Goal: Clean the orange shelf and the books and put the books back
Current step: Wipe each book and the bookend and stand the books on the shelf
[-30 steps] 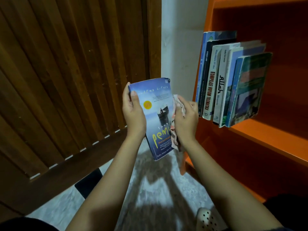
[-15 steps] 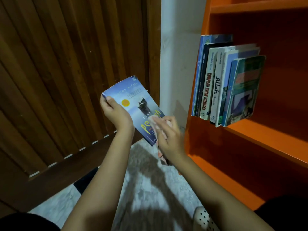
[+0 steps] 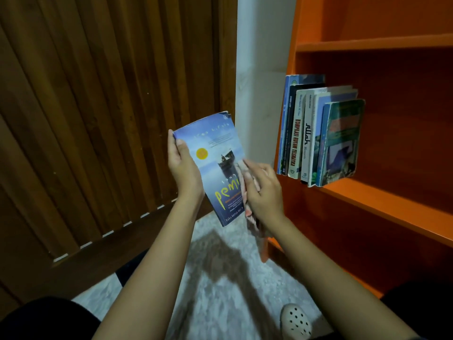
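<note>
A blue paperback book with a yellow title is held up in front of me, cover facing me. My left hand grips its left edge. My right hand holds a crumpled pinkish cloth against the book's right edge; the cloth hangs down below the hand. To the right stands the orange shelf. Several books stand upright on its middle board at the left end, spines toward me.
A brown slatted wooden door fills the left. A white wall strip separates it from the shelf. Below are a pale speckled floor and a white perforated clog. The shelf's upper board and lower boards stand bare.
The book went from upright to tilted low and left, then came back up and more upright. My right hand with the cloth slid from the lower cover to the right edge.
</note>
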Available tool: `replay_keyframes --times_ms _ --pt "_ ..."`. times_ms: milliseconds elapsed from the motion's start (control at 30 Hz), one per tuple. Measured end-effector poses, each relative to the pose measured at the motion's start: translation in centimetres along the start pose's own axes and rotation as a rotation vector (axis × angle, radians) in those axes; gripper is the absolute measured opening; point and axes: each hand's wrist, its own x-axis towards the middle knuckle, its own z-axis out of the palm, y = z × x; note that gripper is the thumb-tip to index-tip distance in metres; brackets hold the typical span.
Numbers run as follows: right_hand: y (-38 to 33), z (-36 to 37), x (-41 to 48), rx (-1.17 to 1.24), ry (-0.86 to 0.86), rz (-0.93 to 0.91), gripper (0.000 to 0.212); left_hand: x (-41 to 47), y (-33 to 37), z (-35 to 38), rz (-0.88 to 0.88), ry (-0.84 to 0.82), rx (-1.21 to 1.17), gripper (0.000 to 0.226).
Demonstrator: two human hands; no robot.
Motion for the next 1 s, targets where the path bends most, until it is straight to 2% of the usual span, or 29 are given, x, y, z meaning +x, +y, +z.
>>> replay_keyframes --times_ms 100,167,333,467,700,800,900,1000 --pt "-1.0 -2.1 2.0 0.17 -0.052 0.154 0.044 -1.4 1.1 0.8 0.011 -0.115 -0.012 0.043" --pt "-1.6 -3.8 3.6 0.328 -0.08 0.256 0.043 -2.5 1.6 2.0 0.041 -0.201 -0.014 0.043" --pt "-1.5 -9.1 6.7 0.537 0.035 0.36 0.03 -4.8 1.7 6.2 0.074 -0.338 -0.071 0.038" --pt "1.2 -13.1 8.0 0.518 0.117 0.324 0.025 -6.5 0.0 10.8 0.096 -0.474 -0.034 0.037" --pt "7.4 -19.0 9.9 0.439 0.231 0.281 0.029 -10.3 -4.2 19.2 0.112 -0.575 0.034 0.039" --pt "10.1 -20.2 11.1 0.461 0.313 0.323 0.026 -11.3 -5.1 22.0 0.121 -0.622 0.058 0.039" --pt "12.9 -20.4 11.8 0.488 0.421 0.466 0.027 -11.6 -6.5 24.2 0.15 -0.657 0.166 0.04" --pt "14.8 -20.1 12.8 0.535 0.461 0.408 0.022 -11.0 -8.2 25.4 0.218 -0.654 0.248 0.044"
